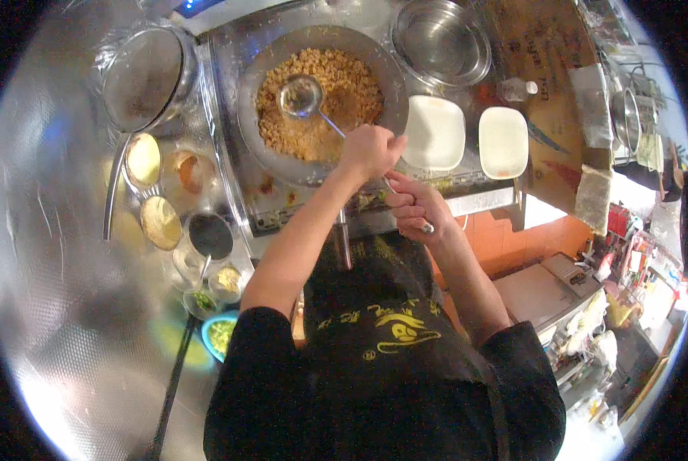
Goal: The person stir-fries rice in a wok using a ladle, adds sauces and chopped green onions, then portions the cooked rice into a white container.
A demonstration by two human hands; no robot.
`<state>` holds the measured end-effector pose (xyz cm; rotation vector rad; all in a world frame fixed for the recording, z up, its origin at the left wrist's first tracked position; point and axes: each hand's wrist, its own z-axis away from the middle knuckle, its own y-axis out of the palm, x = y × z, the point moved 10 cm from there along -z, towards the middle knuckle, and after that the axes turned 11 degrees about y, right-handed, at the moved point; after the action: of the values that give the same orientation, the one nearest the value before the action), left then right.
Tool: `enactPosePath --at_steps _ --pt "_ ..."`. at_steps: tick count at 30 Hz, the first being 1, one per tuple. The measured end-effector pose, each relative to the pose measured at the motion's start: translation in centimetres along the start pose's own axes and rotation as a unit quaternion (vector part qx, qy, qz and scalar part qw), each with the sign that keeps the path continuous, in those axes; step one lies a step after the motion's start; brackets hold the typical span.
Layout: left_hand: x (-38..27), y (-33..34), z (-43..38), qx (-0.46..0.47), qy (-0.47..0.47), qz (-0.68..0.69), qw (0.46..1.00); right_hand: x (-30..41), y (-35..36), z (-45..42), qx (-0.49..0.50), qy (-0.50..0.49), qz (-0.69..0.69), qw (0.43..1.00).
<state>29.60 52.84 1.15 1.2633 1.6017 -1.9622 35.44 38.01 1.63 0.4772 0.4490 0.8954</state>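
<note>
A wide wok [321, 37] sits on the stove, holding a layer of browned, crumbly food that looks like minced meat [350, 75]. The round bowl of a metal ladle [299, 97] rests over the food, left of the middle. Its long handle slants down toward my body. My left hand [373, 151] grips the handle partway along, above the wok's near rim. Lower on the same handle, close to its end, my right hand [416, 206] is wrapped around it. The wok's own handle [342, 245] points at my apron, with neither hand on it.
Left of the wok lie a large strainer [145, 80], a bowl of dark liquid [209, 236], several seasoning containers and a blue bowl of chopped greens [220, 335]. On the right are stacked metal basins [441, 43], white dishes [434, 132], [503, 143], a small bottle [517, 90] and cardboard [551, 98].
</note>
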Motion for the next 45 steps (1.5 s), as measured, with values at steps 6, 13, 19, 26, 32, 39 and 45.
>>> enactPosePath --at_steps 6,13,19,26,32,39,45 --pt "4.0 3.0 -1.3 0.026 0.014 -0.003 1.0 1.7 -0.3 -2.5 -0.008 -0.015 0.034 0.999" --pt "-3.2 6.5 -2.3 0.03 0.073 0.048 0.996 2.1 -2.2 3.3 -0.021 -0.052 0.028 0.998" --pt "-2.5 5.7 -2.0 0.046 0.05 0.069 0.995 1.7 -0.1 4.0 -0.013 -0.058 0.005 0.998" --pt "-3.3 9.0 -3.6 0.136 0.063 0.039 0.988 3.2 -4.1 2.1 0.059 -0.03 -0.021 0.998" --pt "-5.9 10.0 2.8 0.101 0.078 0.085 0.988 -3.2 -5.2 5.8 -0.027 -0.028 -0.034 0.999" --pt "-4.8 5.0 5.1 0.118 0.007 0.022 0.993 -6.3 -2.1 4.1 0.079 0.066 -0.124 0.987" --pt "0.7 4.7 5.9 0.127 -0.027 0.007 0.991 -6.4 -2.4 -0.7 0.101 0.107 -0.137 0.98"
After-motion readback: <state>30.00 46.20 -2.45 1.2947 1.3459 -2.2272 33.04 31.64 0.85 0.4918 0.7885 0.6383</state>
